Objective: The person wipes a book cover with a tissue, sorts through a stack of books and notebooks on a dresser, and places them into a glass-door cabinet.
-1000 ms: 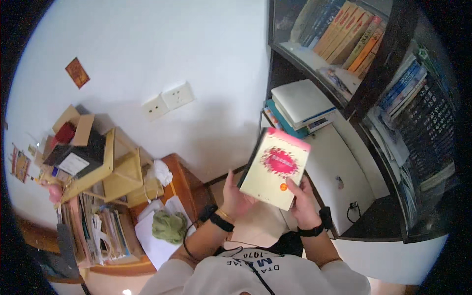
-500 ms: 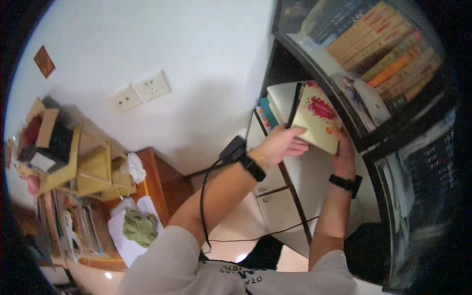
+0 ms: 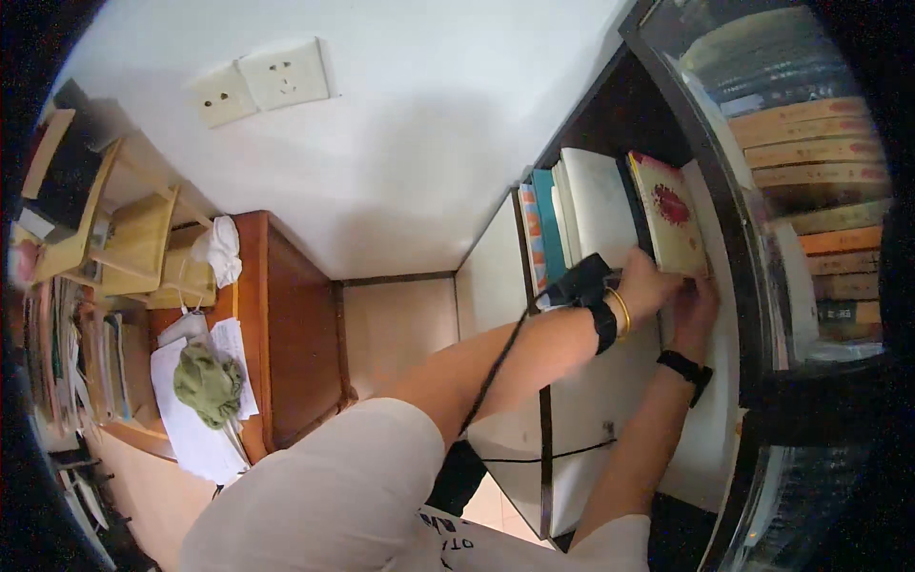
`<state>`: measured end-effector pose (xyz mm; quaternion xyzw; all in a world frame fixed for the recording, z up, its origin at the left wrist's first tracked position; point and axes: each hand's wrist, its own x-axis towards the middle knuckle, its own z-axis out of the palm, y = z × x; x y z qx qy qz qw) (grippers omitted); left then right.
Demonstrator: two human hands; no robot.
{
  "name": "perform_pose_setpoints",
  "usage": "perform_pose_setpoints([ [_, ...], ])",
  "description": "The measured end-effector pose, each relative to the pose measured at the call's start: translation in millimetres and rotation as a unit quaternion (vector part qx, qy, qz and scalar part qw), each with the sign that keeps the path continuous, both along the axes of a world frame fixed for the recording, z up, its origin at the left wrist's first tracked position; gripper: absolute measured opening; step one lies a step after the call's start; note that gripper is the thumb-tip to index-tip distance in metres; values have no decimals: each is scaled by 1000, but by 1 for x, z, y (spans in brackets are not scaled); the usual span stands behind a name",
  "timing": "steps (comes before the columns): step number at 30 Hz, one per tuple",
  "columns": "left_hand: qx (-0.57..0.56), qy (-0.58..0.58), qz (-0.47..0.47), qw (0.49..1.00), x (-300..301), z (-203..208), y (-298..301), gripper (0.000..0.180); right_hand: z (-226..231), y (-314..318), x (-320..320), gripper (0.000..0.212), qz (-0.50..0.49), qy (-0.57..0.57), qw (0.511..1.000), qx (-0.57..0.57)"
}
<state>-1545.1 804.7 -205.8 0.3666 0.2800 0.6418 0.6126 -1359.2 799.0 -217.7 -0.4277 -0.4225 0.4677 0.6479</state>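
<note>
A pale yellow book with a red flower-like patch (image 3: 670,221) stands upright on the open shelf of a dark bookcase (image 3: 734,315). My left hand (image 3: 646,284) grips its lower near edge, and my right hand (image 3: 699,297) holds its lower far side. To its left on the same shelf stand a thick white book (image 3: 599,214) and some teal and striped books (image 3: 539,229). A black device with a cable (image 3: 577,283) rides on my left wrist next to a gold bangle.
Rows of orange and tan books (image 3: 820,153) sit behind the bookcase glass on the right. A white wall with two sockets (image 3: 259,81) is ahead. A wooden desk (image 3: 276,324) on the left carries papers, a green cloth (image 3: 207,381) and wooden organisers (image 3: 133,243).
Both hands have carried the yellow book from in front of my chest up and right into the bookcase shelf, where it now stands beside the white book.
</note>
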Motion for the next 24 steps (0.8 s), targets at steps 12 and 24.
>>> perform_pose_setpoints([
  [12, 84, 612, -19, 786, -6, -21, 19, 35, -23, 16, -39, 36, -327, -112, 938, -36],
  [24, 214, 687, 138, 681, -90, 52, -109, 19, -47, -6, -18, 22, -318, -437, 841, 3],
])
